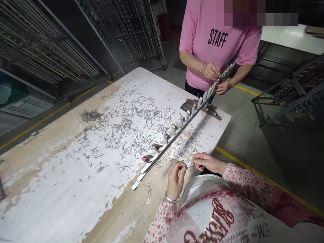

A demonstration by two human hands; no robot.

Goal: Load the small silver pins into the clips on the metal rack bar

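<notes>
My left hand (176,179), with a bracelet at the wrist, is closed in a pinch near the table's front edge. Facing it, my right hand (208,162) is pinched too. A thin wire piece (190,166) shows between the fingertips of both hands; its exact shape is too small to make out. Just beyond my hands, a long narrow bar (162,152) slants across the table corner. Small clip-like holders stand along it, the nearest with a dark red piece (146,158). Loose wire pieces (162,163) lie beside the bar.
Many thin metal pieces (131,125) are scattered over the worn white table (50,202), with a denser pile (91,115) farther left. A co-worker in a pink shirt (202,37) handles the bar's far end, above a metal support (215,113). Racks (50,40) stand behind.
</notes>
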